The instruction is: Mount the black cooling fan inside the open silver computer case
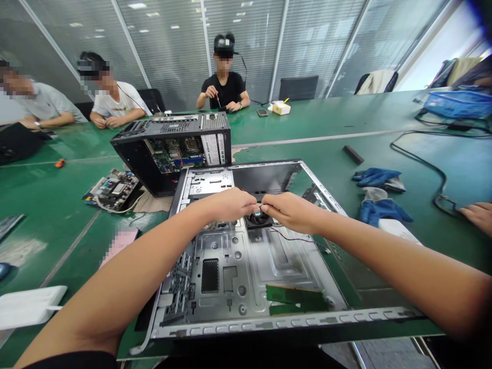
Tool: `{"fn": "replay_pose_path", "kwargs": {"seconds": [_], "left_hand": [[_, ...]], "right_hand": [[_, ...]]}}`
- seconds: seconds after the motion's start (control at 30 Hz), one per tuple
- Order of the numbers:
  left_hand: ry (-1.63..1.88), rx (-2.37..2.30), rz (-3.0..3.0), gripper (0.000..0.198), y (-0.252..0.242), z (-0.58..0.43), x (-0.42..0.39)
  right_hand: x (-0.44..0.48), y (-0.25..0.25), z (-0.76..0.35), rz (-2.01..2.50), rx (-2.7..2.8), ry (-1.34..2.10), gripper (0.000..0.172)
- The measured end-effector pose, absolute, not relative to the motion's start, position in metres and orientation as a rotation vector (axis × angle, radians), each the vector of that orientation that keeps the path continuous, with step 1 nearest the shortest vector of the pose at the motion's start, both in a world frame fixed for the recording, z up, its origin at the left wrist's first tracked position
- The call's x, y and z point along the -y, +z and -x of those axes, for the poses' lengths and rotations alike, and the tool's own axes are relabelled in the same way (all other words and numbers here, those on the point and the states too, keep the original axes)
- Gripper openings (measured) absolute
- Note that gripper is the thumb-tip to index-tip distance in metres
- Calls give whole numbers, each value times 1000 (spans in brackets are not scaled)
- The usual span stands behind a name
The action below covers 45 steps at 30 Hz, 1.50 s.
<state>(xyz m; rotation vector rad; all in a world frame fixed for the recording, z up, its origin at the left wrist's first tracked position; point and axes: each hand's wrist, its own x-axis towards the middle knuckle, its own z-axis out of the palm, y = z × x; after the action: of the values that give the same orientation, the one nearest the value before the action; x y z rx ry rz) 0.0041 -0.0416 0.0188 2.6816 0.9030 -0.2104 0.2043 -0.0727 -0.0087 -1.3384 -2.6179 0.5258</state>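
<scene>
An open computer case (pixel 269 328) lies flat in front of me, its bare metal floor showing. Over its middle, my left hand (pixel 237 204) and my right hand (pixel 292 211) meet fingertip to fingertip, each in a closed pinch. A small pale thing shows between the fingertips, too little of it to name. Just below them is a black cooling fan (pixel 258 221), partly hidden by the fingers. Its thin cable (pixel 294 239) trails right to a white plug (pixel 327 251). Two green memory modules (pixel 295 295) lie on the case floor near the front edge.
A second computer case (pixel 172 134) stands upright behind, beside a loose circuit board (pixel 117 188). Blue gloves (pixel 382 202) and a black cable (pixel 426 163) lie on the right. A white adapter (pixel 31 306) is front left. Several people sit round the green table (pixel 330 123); someone's hand (pixel 478 215) rests at far right.
</scene>
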Motion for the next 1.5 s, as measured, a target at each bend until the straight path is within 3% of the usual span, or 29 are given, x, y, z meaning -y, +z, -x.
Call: {"fn": "replay_pose_path", "kwargs": {"seconds": [1.5], "left_hand": [[-259,-900,-2688,36,18,-4,41]], "right_hand": [[72,-12,-205,1343,2621,525,25]]}}
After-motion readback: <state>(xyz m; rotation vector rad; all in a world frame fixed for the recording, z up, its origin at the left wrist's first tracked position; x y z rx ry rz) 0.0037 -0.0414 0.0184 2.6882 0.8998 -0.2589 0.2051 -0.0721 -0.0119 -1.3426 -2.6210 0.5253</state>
